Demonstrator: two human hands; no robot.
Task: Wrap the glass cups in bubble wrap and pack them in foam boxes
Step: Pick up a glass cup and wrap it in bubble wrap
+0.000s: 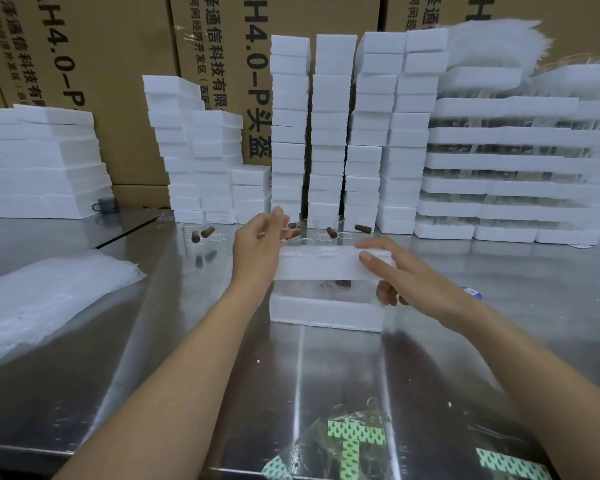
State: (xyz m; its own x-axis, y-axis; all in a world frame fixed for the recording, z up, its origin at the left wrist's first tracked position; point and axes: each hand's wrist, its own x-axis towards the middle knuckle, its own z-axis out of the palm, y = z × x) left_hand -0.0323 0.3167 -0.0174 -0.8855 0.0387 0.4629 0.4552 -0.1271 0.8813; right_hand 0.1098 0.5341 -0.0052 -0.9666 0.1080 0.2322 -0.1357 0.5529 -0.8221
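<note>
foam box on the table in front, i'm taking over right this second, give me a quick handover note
Left hand grips the left end of the foam lid; right hand pinches its right end, fingers on the front, thumb beneath.
The lid is held just above the foam base, not closed; a wrapped cup appears to sit between them.
Done: this cup seems wrapped and placed.
Left: press the lid down, then wrap the loose glass cups behind, using the bubble wrap pile at left.
</note>
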